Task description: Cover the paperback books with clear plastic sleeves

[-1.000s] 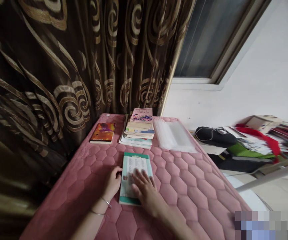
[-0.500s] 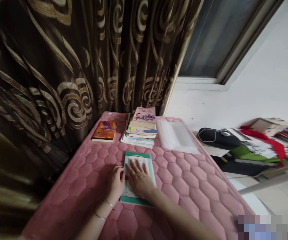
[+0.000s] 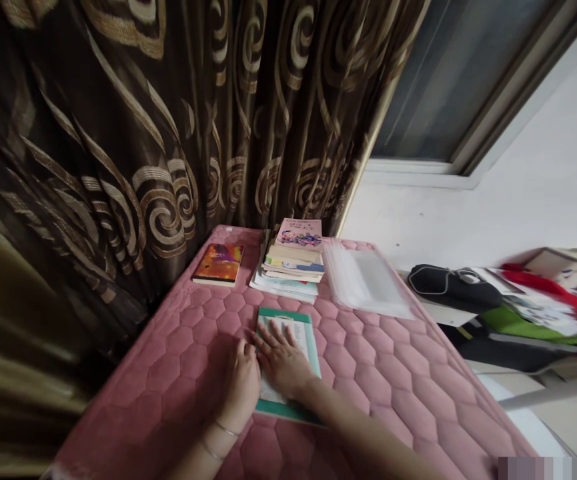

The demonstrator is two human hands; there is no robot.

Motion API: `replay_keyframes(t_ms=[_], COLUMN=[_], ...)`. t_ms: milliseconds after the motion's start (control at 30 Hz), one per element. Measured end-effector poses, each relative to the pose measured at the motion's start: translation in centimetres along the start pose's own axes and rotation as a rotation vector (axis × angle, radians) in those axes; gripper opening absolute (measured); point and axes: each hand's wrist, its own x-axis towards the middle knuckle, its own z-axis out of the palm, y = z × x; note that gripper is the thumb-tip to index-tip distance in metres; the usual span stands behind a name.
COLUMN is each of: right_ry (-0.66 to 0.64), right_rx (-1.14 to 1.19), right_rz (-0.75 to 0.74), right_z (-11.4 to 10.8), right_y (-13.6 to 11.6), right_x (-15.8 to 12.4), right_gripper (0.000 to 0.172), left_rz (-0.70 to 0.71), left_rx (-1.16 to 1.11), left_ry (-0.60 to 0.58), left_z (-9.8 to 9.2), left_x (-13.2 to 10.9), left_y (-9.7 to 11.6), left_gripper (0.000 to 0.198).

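Note:
A green-edged book (image 3: pixel 298 333) lies flat on the pink quilted surface (image 3: pixel 368 387) in front of me. My right hand (image 3: pixel 282 360) rests palm down on its cover, fingers spread and pointing away from me. My left hand (image 3: pixel 244 381) sits at the book's left edge, fingers curled against that edge; two thin bracelets ring the wrist. Whether the left fingers grip the edge or only touch it is hidden.
Behind the book stands a stack of books (image 3: pixel 294 259) with a pink one on top. An orange book (image 3: pixel 217 263) lies to its left, clear plastic sleeves (image 3: pixel 365 280) to its right. A dark patterned curtain (image 3: pixel 168 133) hangs behind. Cluttered items (image 3: pixel 493 300) fill the right side.
My right hand has slid forward and left along the book cover. The left hand stays at the book's left edge. The camera has shifted slightly.

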Motion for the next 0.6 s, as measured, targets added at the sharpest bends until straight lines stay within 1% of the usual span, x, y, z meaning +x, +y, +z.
replay_keyframes(t_ms=[67, 133, 200, 267, 367, 467, 533, 600], right_ry=[-0.011, -0.011, 0.007, 0.050, 0.123, 0.134, 0.123, 0.122], right_rx=[0.008, 0.001, 0.002, 0.014, 0.034, 0.077, 0.101, 0.107], right_rz=[0.008, 0.065, 0.143, 0.222, 0.323, 0.376, 0.376, 0.366], right_z=[-0.1, -0.5, -0.9, -1.2, -1.2, -0.8, -0.6, -0.4], right_y=[0.1, 0.3, 0.7, 0.9, 0.8, 0.2, -0.4, -0.9], right_x=[-0.2, 0.5, 1.4, 1.5, -0.3, -3.5, -5.2, -6.1], right_gripper=[0.050, 0.049, 0.049, 0.050, 0.050, 0.049, 0.051, 0.053], left_rz=[0.014, 0.014, -0.027, -0.100, -0.203, -0.281, -0.323, -0.380], left_rx=[0.040, 0.081, 0.127, 0.160, 0.148, 0.093, 0.035, -0.083], left_ry=[-0.033, -0.056, -0.092, -0.157, -0.288, -0.390, -0.421, -0.438], left_z=[-0.2, -0.4, -0.9, -1.5, -2.9, -4.0, -4.2, -3.9], left_x=[-0.1, -0.2, -0.2, 0.3, 1.6, 2.8, 3.2, 3.3], left_y=[0.0, 0.3, 0.6, 1.1, 1.6, 1.7, 1.5, 1.0], left_gripper=[0.034, 0.035, 0.037, 0.039, 0.034, 0.043, 0.048, 0.047])
